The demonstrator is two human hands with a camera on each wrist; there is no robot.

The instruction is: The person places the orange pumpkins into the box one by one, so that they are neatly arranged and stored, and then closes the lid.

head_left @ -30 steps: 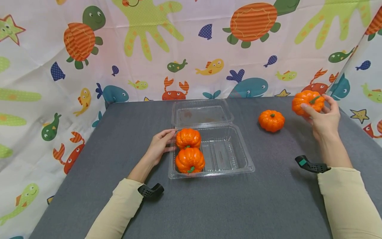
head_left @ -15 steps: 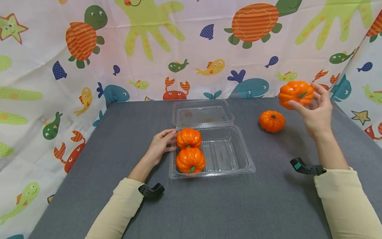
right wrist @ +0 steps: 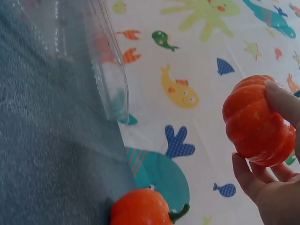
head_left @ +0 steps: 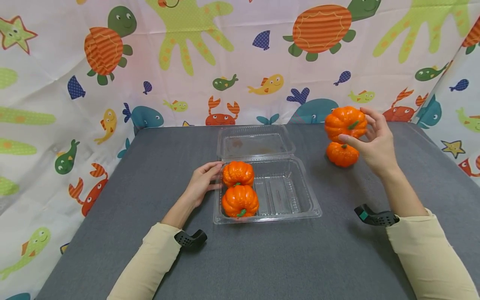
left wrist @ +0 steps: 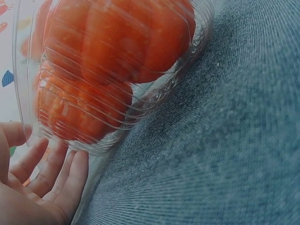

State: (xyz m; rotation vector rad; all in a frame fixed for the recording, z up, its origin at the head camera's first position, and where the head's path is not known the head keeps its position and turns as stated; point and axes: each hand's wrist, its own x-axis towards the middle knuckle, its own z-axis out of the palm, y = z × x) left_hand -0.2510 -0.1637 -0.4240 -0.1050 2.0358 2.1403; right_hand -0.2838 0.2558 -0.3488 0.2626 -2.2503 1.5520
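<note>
My right hand grips a small orange pumpkin with a green stem, raised off the table; in the right wrist view the thumb and fingers hold the pumpkin from opposite sides. Behind and just below it in the head view, another pumpkin sits on the table. A clear plastic clamshell container lies with its lid folded back. Two pumpkins, a rear one and a front one, stand along its left side. My left hand pinches the container's left rim, its fingers against the outer wall.
The transparent lid lies flat toward the back of the grey table. Behind the table hangs a white curtain printed with sea animals. The right part of the container shows its bare ribbed floor.
My right hand has carried its pumpkin leftward, first rising and then dipping a little, from the right side to above the pumpkin on the table. The left hand stays at the container.
</note>
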